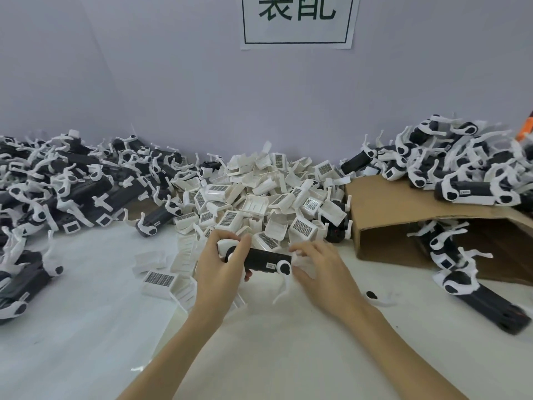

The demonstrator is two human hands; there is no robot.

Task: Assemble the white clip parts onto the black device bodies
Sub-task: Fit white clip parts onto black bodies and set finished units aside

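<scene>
A black device body [266, 261] with white end caps lies crosswise over the white table, in front of a heap of white clip parts [259, 192]. My left hand [220, 267] grips its left end, thumb and fingers wrapped round the white cap. My right hand [320, 272] is at the body's right end, fingers curled around a white clip piece [301, 262] that blurs into the table; how firmly it holds is unclear. Thin white legs [282, 290] hang below the body.
A pile of black bodies with white parts [66, 180] fills the left side. Another pile [461, 168] sits on a tipped cardboard box [383, 215] at the right, with more bodies [476, 298] spilling onto the table. Loose clips [160, 280] lie by my left hand. A paper sign [298, 21] hangs on the wall.
</scene>
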